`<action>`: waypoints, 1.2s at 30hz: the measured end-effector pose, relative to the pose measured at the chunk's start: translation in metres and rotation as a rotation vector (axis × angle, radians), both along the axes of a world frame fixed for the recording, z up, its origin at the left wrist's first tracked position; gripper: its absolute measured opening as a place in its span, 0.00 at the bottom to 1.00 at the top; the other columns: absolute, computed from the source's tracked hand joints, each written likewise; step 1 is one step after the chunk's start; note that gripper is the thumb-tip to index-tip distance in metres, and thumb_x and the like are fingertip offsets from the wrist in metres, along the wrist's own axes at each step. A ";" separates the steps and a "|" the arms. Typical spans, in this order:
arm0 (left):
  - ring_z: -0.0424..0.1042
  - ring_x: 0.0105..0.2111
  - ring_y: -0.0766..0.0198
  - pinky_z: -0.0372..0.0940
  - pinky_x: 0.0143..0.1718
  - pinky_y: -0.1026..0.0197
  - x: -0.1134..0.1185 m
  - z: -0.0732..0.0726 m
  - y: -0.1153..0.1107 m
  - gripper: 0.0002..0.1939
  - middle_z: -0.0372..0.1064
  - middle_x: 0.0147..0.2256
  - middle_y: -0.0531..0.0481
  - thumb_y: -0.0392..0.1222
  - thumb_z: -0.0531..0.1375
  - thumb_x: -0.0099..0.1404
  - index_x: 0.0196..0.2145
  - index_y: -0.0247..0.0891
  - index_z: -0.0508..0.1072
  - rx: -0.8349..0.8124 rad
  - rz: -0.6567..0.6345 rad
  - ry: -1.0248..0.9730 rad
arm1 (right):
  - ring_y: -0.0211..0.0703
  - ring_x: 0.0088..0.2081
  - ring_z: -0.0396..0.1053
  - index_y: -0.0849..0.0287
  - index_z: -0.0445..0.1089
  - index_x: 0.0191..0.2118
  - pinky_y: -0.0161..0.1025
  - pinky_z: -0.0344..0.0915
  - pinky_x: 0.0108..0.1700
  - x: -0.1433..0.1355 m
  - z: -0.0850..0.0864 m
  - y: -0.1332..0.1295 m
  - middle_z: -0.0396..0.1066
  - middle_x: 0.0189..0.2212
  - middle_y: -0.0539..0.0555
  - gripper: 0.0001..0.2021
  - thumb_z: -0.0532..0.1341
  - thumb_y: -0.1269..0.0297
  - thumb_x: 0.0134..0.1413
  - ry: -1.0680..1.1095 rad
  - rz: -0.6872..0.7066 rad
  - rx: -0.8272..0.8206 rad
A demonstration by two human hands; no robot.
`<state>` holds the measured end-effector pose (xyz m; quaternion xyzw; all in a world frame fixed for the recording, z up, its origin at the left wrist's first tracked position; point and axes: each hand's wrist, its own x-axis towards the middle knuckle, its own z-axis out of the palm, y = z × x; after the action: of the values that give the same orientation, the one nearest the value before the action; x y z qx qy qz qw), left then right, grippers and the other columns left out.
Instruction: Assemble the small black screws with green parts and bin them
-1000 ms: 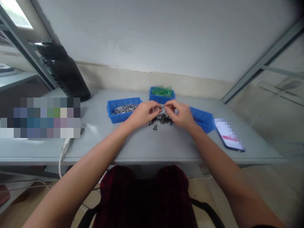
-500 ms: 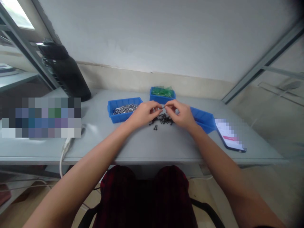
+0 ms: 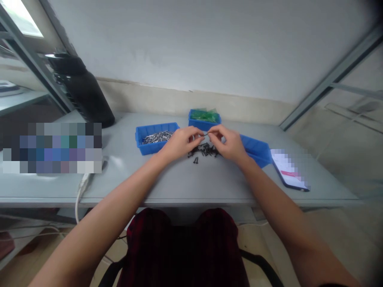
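My left hand (image 3: pixel 183 142) and my right hand (image 3: pixel 228 144) meet above the desk, their fingertips almost touching. Both pinch a small thin dark piece between them, too small to make out. Under the hands lies a loose pile of black screws (image 3: pixel 207 150), with a couple lying nearer the front. To the left a blue bin (image 3: pixel 146 149) holds silver metal pins. Behind the hands stands a small blue bin (image 3: pixel 201 124) with green plastic pieces. Another blue bin (image 3: pixel 259 150) is partly hidden behind my right hand and forearm.
A phone (image 3: pixel 289 169) lies on the grey desk (image 3: pixel 191 183) at the right. A large black bottle (image 3: pixel 86 93) stands at the back left. A blurred-out area covers the left of the desk, beside a white cable (image 3: pixel 82 189). The wall rises behind.
My left fingertips have closed slightly, and the hands otherwise keep their place above the pile.
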<state>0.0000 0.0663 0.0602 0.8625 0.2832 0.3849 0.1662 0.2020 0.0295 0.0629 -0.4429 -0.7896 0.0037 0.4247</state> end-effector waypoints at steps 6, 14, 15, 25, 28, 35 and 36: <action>0.70 0.31 0.65 0.64 0.36 0.62 0.001 0.000 -0.001 0.08 0.76 0.34 0.49 0.42 0.58 0.69 0.41 0.39 0.77 0.013 0.017 -0.030 | 0.39 0.27 0.67 0.55 0.70 0.38 0.38 0.64 0.34 -0.001 0.003 -0.001 0.73 0.27 0.50 0.07 0.57 0.60 0.62 0.022 0.004 -0.018; 0.70 0.30 0.65 0.64 0.37 0.62 0.000 0.001 0.000 0.09 0.76 0.34 0.49 0.42 0.58 0.69 0.41 0.39 0.77 0.013 0.022 -0.030 | 0.39 0.26 0.67 0.55 0.69 0.38 0.38 0.63 0.33 0.000 0.003 -0.001 0.73 0.27 0.50 0.07 0.57 0.60 0.62 0.024 0.003 -0.018; 0.70 0.30 0.65 0.64 0.37 0.62 0.000 0.001 0.000 0.09 0.76 0.34 0.49 0.42 0.58 0.69 0.41 0.39 0.77 0.014 0.021 -0.031 | 0.39 0.26 0.67 0.55 0.69 0.38 0.38 0.63 0.33 0.000 0.003 -0.001 0.73 0.27 0.50 0.07 0.57 0.60 0.62 0.023 -0.001 -0.021; 0.70 0.31 0.66 0.64 0.36 0.62 0.000 0.002 -0.001 0.08 0.76 0.34 0.49 0.41 0.58 0.69 0.41 0.38 0.77 0.018 0.025 -0.035 | 0.38 0.26 0.66 0.56 0.69 0.37 0.37 0.62 0.33 0.000 0.004 -0.002 0.73 0.26 0.50 0.07 0.57 0.61 0.62 0.028 -0.001 -0.023; 0.70 0.31 0.66 0.64 0.37 0.63 0.000 0.002 -0.001 0.08 0.76 0.34 0.49 0.41 0.58 0.69 0.41 0.38 0.77 0.017 0.028 -0.032 | 0.38 0.26 0.66 0.56 0.69 0.37 0.37 0.62 0.33 0.000 0.004 -0.002 0.72 0.26 0.50 0.07 0.57 0.60 0.62 0.032 -0.004 -0.030; 0.70 0.31 0.66 0.64 0.37 0.63 0.000 0.002 -0.001 0.09 0.76 0.33 0.49 0.42 0.59 0.69 0.41 0.38 0.77 0.018 0.029 -0.035 | 0.38 0.26 0.66 0.56 0.69 0.37 0.37 0.62 0.33 0.000 0.002 -0.001 0.72 0.26 0.50 0.07 0.57 0.59 0.62 0.032 0.001 -0.026; 0.70 0.31 0.66 0.64 0.37 0.63 0.000 0.002 -0.001 0.09 0.76 0.34 0.49 0.41 0.58 0.69 0.41 0.38 0.77 0.019 0.030 -0.032 | 0.38 0.26 0.66 0.56 0.69 0.37 0.37 0.62 0.33 0.000 0.002 0.000 0.72 0.26 0.50 0.07 0.57 0.59 0.62 0.032 -0.001 -0.026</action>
<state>0.0004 0.0650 0.0624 0.8534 0.2898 0.4039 0.1568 0.2022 0.0290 0.0650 -0.4488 -0.7823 0.0209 0.4315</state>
